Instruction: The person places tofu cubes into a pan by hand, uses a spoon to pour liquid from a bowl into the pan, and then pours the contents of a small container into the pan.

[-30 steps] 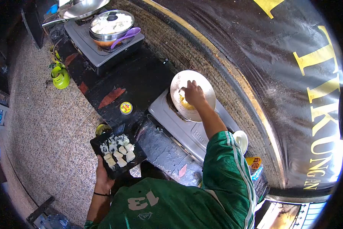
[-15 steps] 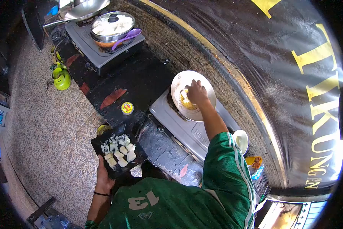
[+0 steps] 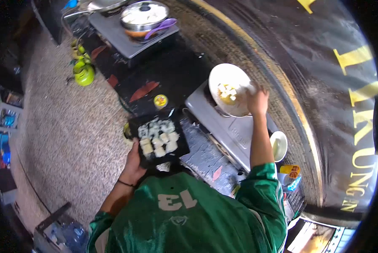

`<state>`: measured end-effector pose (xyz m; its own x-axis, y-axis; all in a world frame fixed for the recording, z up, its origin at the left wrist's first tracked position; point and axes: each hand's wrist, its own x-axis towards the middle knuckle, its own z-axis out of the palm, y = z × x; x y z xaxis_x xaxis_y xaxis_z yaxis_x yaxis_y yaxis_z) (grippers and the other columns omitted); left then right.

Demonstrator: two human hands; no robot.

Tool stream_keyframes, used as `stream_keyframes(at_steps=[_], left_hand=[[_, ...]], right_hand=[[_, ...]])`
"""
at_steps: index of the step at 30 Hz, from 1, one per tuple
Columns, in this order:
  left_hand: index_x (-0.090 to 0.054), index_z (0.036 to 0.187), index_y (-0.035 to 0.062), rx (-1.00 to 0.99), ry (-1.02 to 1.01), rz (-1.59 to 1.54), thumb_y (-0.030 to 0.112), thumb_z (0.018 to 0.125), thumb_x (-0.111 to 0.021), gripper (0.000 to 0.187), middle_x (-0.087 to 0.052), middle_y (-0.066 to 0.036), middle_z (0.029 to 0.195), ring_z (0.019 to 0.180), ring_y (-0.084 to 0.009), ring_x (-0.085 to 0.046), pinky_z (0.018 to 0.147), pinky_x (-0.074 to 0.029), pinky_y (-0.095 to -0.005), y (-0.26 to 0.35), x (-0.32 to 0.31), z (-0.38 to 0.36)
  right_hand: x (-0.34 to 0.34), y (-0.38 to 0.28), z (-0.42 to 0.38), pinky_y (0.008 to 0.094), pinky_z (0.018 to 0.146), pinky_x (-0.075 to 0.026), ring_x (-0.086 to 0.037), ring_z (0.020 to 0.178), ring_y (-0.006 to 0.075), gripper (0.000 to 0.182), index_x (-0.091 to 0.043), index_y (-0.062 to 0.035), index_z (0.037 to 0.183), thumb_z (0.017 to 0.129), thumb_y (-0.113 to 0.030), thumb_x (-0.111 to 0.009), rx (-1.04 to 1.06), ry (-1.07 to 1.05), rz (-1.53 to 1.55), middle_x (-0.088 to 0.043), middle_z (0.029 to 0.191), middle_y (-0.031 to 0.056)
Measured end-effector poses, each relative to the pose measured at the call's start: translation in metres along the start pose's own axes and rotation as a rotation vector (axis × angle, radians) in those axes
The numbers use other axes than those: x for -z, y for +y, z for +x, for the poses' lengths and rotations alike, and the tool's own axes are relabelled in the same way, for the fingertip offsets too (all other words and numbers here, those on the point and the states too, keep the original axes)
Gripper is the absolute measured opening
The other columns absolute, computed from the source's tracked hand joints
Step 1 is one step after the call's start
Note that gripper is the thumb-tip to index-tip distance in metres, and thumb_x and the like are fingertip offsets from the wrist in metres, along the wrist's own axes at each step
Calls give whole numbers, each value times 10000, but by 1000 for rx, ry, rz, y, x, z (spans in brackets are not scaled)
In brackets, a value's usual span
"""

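My left hand grips the near edge of a black tray that carries several pale food pieces. My right hand is stretched out to the right rim of a shallow metal pan on a grey gas stove. A few yellowish pieces lie in the pan. The fingers are curled beside something pale at the rim, and I cannot make out whether they hold it.
A white bowl stands right of the stove. A second stove farther back carries a lidded pot and a purple spoon. A small yellow tin sits on the black counter. A green gas regulator is beside the pebbled floor.
My right hand has moved from over the middle of the pan to its right rim, uncovering the pieces in it. The view has shifted, and the tray has come closer to the stove.
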<state>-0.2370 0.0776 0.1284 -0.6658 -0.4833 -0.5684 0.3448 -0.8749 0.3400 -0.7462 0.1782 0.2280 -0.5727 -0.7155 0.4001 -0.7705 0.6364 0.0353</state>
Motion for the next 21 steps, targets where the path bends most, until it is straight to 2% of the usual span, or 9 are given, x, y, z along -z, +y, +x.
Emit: stream_keyframes(at_steps=[2,4,6,8,9,11,14,19,21], left_hand=[[-570,1508,65,35,19,40,586,1142,-421,653,-678,-123,1454,1290,-293,-686,1106,-559,-476,5,-8,4],[-572,1485,46,95,18,70,562,1153,-412,633,-688,-133,1425,1257,-282,-703,1101,-563,-451,13,-26,0],[-558,1496,42,147,-31,97,571,1150,-412,648,-681,-138,1432,1265,-285,-699,1103,-563,-459,13,-32,8],[-544,1507,38,190,-65,122,580,1147,-412,664,-675,-143,1440,1274,-289,-695,1106,-562,-468,13,-33,10],[-531,1516,34,202,-112,144,589,1143,-415,679,-669,-145,1448,1283,-293,-690,1111,-559,-475,13,-34,11],[-496,1545,25,233,-222,165,610,1133,-423,720,-647,-153,1476,1318,-301,-668,1136,-543,-487,14,-35,10],[-470,1567,21,259,-293,198,613,1131,-424,738,-630,-159,1496,1340,-306,-652,1152,-529,-492,14,-38,6],[-454,1581,18,322,-370,192,621,1132,-405,753,-614,-164,1513,1362,-305,-636,1168,-514,-493,12,-32,11],[-457,1579,20,340,-340,222,616,1139,-389,745,-616,-161,1512,1363,-305,-635,1169,-513,-492,15,-32,9]], right_hand=[[46,-47,-33,512,1051,-527,-628,1238,427,365,-736,-57,1248,968,-289,-762,6,88,255,-737,1202,214],[67,-90,-71,537,1046,-502,-658,1170,411,287,-768,-76,1174,949,-253,-769,-67,-110,467,-750,1192,178],[80,-137,-121,480,1009,-527,-704,1019,385,289,-749,-104,1219,972,-250,-779,145,-297,636,-776,1063,136],[91,-171,-145,490,1062,-504,-666,1159,357,317,-774,-135,1218,927,-260,-773,163,-444,493,-762,1198,117],[89,-177,-154,490,1062,-504,-666,1159,357,317,-774,-135,1218,927,-260,-773,143,-436,489,-762,1198,117],[80,-184,-173,468,1066,-507,-638,1197,335,365,-765,-154,1275,936,-289,-761,266,-455,490,-747,1249,97],[69,-185,-187,456,1060,-510,-606,1231,317,409,-753,-164,1317,933,-305,-753,310,-464,518,-727,1304,86],[74,-196,-195,444,1028,-527,-603,1165,302,359,-766,-154,1275,945,-298,-751,361,-432,389,-712,1212,68],[68,-198,-200,446,1010,-524,-594,1136,295,307,-772,-153,1212,953,-312,-729,387,-438,399,-704,1185,68]])
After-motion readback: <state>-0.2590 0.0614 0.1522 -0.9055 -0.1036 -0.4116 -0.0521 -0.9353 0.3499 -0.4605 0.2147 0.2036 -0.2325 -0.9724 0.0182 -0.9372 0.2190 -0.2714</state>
